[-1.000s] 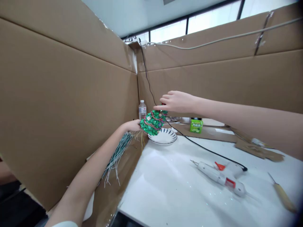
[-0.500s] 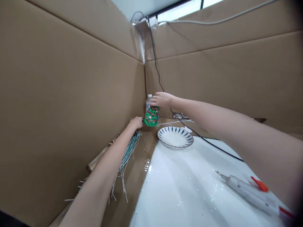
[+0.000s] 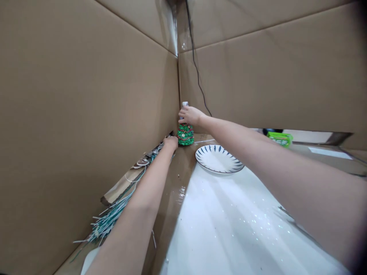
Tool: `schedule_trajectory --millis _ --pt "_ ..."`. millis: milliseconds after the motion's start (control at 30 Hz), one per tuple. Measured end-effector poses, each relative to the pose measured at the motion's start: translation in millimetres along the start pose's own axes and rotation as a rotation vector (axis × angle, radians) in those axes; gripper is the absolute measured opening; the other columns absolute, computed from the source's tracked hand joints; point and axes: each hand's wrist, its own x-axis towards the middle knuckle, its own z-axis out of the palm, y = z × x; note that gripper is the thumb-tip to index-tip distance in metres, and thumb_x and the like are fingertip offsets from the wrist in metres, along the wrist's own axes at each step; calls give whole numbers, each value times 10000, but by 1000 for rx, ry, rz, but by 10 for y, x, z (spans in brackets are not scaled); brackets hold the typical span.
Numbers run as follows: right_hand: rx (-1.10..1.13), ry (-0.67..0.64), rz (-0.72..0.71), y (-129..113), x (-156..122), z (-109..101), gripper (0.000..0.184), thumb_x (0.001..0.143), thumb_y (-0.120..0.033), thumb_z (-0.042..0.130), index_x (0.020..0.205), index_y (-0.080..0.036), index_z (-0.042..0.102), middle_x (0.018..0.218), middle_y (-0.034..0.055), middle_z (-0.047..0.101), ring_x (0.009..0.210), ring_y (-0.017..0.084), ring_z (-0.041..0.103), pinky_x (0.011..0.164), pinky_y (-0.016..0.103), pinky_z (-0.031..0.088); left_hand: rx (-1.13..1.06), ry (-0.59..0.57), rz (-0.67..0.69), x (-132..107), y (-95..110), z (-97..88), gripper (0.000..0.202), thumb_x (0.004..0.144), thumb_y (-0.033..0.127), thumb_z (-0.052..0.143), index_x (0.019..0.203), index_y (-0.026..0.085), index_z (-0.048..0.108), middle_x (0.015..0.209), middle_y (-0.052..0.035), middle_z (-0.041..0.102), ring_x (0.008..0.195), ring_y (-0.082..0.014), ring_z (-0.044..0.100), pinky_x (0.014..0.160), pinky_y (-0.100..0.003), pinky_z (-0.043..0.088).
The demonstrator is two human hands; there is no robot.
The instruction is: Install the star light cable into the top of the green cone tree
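Note:
A small green Christmas tree [image 3: 186, 136] with red garland and sparkly trim stands upright in the far corner. My right hand [image 3: 190, 115] is closed around its upper part, which the fingers cover. Beside the tree's lower left edge, my left hand [image 3: 171, 142] is closed, with its fingertips hidden. Whether it touches the tree I cannot tell. Right behind the right hand shows the white cap of a bottle [image 3: 185, 103]. A white plate with dark blue petal marks [image 3: 220, 160] lies to the right of the tree.
Cardboard walls [image 3: 114, 95] meet behind the tree. Thin green and white wires [image 3: 114, 214] lie along the left wall beneath my left forearm. A black cable [image 3: 197, 72] hangs in the corner. A bright green packet [image 3: 280, 139] sits beyond my right arm, over the white tabletop [image 3: 212, 236].
The tree has gone from tilted to upright, with my right hand still on its top. The view has dipped and shifted, revealing the green packet; my right arm now covers most of the glue gun.

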Motion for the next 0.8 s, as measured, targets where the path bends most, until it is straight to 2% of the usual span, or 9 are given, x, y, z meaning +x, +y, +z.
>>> schedule_trajectory --millis 233,467,633,800 --pt "14 107 60 -187 53 215 313 807 -147 422 1019 -198 647 1012 37 616 1066 197 526 1034 485 323 13 89 -20 8 -9 94 366 903 332 563 1212 138 537 1202 -110 570 1030 -219 594 863 -426 521" --pt "7 169 100 -315 87 395 362 762 -137 393 1008 -181 655 1032 43 621 1125 213 509 1048 538 293 28 145 23 -18 -29 109 364 904 330 562 1213 139 536 1196 -108 573 1023 -216 597 858 -423 523" --pt "-29 180 134 -349 88 401 316 762 -151 438 974 -164 672 1001 67 639 1078 238 554 1054 551 294 21 157 32 -28 -44 118 362 905 330 560 1214 144 535 1199 -105 573 1024 -216 597 858 -424 523" --pt "-50 211 61 -225 13 314 335 793 -158 494 1094 -185 638 1048 63 643 1081 228 568 1055 512 329 15 115 39 -43 -51 99 360 903 332 563 1206 139 541 1195 -107 574 1023 -216 597 857 -421 524"
